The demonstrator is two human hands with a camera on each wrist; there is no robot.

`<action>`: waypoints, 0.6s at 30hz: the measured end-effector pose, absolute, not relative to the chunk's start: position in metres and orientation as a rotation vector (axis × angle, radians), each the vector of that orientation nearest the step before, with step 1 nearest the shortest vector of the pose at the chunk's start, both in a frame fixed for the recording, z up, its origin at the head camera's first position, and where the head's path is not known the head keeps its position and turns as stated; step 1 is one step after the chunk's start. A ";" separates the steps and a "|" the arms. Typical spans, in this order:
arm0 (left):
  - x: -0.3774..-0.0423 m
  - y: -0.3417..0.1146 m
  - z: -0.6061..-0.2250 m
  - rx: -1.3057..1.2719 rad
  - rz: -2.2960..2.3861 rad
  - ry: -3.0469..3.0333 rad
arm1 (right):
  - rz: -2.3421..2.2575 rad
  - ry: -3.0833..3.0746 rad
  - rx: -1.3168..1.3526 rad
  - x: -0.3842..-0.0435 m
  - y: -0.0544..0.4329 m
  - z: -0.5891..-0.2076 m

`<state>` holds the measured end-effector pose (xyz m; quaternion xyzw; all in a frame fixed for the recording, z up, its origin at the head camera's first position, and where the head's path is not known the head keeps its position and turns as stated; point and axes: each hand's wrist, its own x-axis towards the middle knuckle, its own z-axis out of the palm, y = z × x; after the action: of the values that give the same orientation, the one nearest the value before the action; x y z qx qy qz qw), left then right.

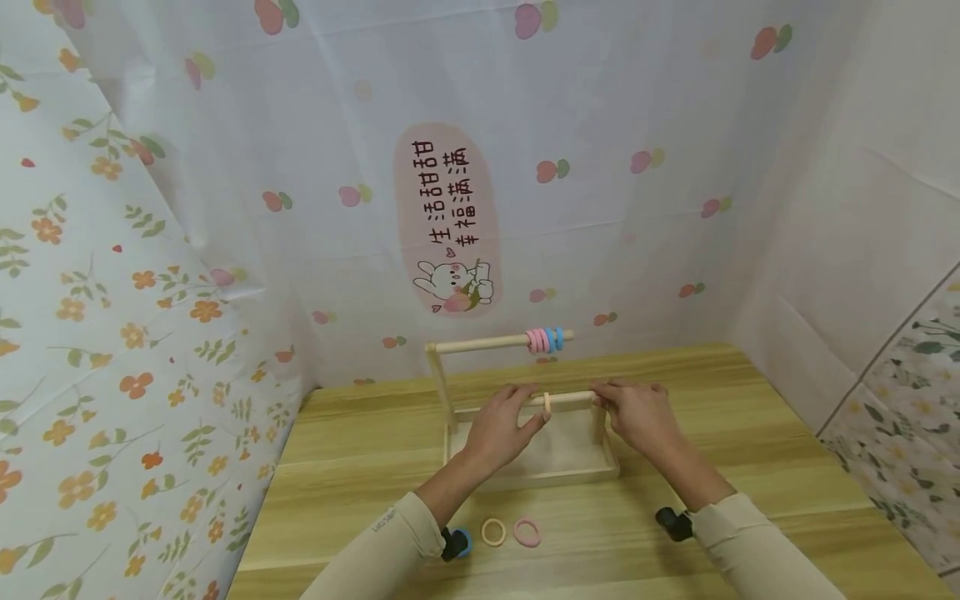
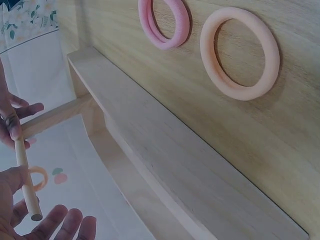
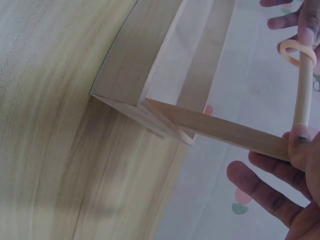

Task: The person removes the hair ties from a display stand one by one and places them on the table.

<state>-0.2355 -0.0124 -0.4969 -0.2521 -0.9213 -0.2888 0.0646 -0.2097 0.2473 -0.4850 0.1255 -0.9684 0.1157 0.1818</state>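
Observation:
A wooden rack (image 1: 441, 383) with two horizontal rods stands on the table. On the lower rod (image 3: 303, 95) hangs a pale orange hair tie (image 2: 38, 178). My left hand (image 1: 498, 427) is at that rod's free end, thumb and index finger pinching the hair tie against the rod, the other fingers spread. With thumb and fingers, my right hand (image 1: 641, 417) grips the rod's other end where it meets the upright post (image 3: 225, 127). Several pink hair ties (image 1: 537, 340) and blue hair ties (image 1: 553, 339) sit near the upper rod's free end.
On the table in front of the rack lie a yellowish hair tie (image 1: 493, 532), a pink hair tie (image 1: 527, 532) and a blue hair tie (image 1: 467, 543), partly hidden by the left wrist camera. The rack's base tray (image 1: 540, 481) has a low rim. Patterned cloth (image 1: 600, 100) hangs behind.

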 end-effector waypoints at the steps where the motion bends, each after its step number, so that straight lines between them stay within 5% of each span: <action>1: -0.237 -0.013 -0.500 -0.777 -0.885 -2.762 | 0.327 -2.731 0.358 -0.210 0.247 -0.485; 7: -0.248 -0.014 -0.520 -0.856 -0.907 -2.675 | 0.322 -2.730 0.359 -0.210 0.247 -0.485; 18: -0.235 -0.007 -0.494 -0.775 -0.840 -2.773 | 0.331 -2.739 0.342 -0.210 0.248 -0.485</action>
<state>-0.2353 -0.0069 -0.4944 -0.2578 -0.9222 -0.2795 0.0711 -0.2101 0.2482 -0.4852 0.1210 -0.9692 0.1171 0.1799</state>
